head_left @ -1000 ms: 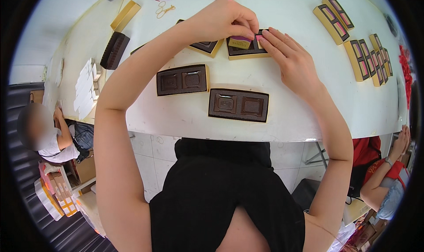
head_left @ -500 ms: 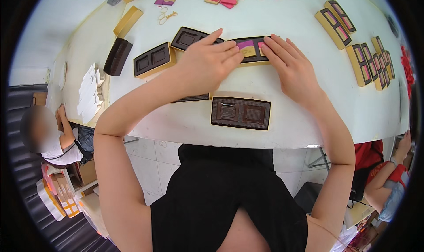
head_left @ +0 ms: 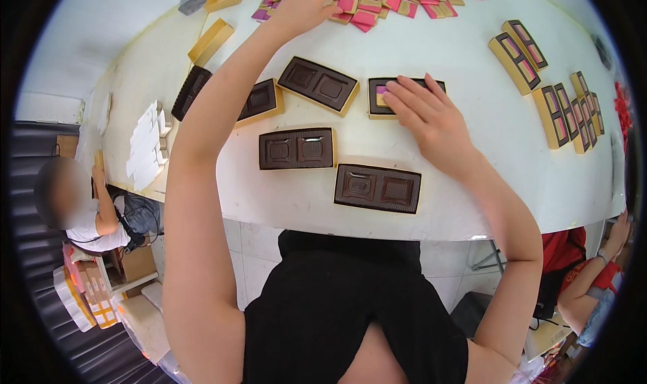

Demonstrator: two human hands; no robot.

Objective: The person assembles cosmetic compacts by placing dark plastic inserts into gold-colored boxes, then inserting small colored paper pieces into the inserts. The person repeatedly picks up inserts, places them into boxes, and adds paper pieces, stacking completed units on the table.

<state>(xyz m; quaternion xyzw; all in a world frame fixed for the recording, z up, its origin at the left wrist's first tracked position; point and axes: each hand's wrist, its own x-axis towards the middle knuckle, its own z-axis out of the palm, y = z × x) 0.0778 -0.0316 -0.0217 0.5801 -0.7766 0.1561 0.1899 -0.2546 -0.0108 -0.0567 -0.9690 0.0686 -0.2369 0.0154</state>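
Note:
My right hand (head_left: 431, 121) lies with outstretched fingers over a gold box with a dark brown two-compartment insert (head_left: 375, 106). A small purple-and-gold wrapped piece (head_left: 381, 93) shows in its left compartment; my fingers hide most of the right one. My left hand (head_left: 306, 7) reaches to the far edge of the view, over a pile of small pink, purple and gold wrapped pieces (head_left: 404, 0). Its fingers are apart and partly cut off by the picture's edge. Nearby stand more boxes with bare brown inserts: one tilted box (head_left: 318, 83), one nearer box (head_left: 296, 148) and one closest to me (head_left: 377, 188).
At the right stand several filled boxes (head_left: 515, 62). Past my left forearm are a partly hidden box (head_left: 259, 101), a loose brown insert (head_left: 191, 93), a gold box part (head_left: 210, 42) and white folded cartons (head_left: 147, 145). Another person (head_left: 94, 215) sits at the left.
My left hand has left the box and moved away to the pile at the far edge. My right hand stays on the box. The view has shifted, showing more of the pile.

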